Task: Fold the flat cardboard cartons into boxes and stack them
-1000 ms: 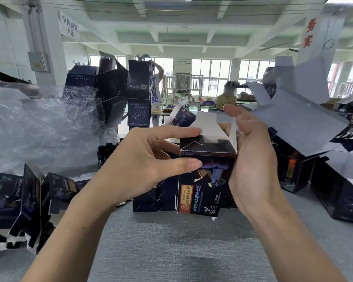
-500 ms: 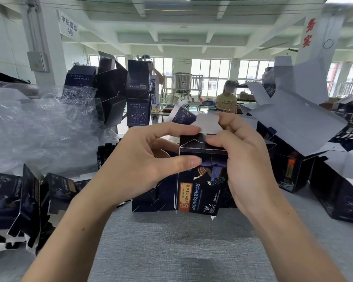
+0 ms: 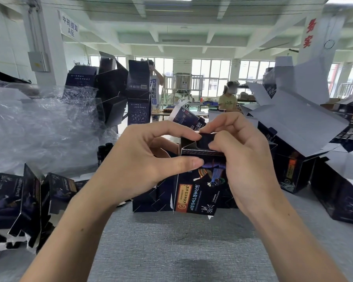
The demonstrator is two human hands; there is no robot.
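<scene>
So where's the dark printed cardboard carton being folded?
Head view, centre: the dark printed cardboard carton is upright over the grey table, held between the left hand and the right hand.

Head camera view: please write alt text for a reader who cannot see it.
Two hands fold a dark carton over a grey table: the left hand grips its side, the right hand pinches its top flap. More cartons lie at the left, open boxes stand at the right, and plastic wrap lies behind.
</scene>
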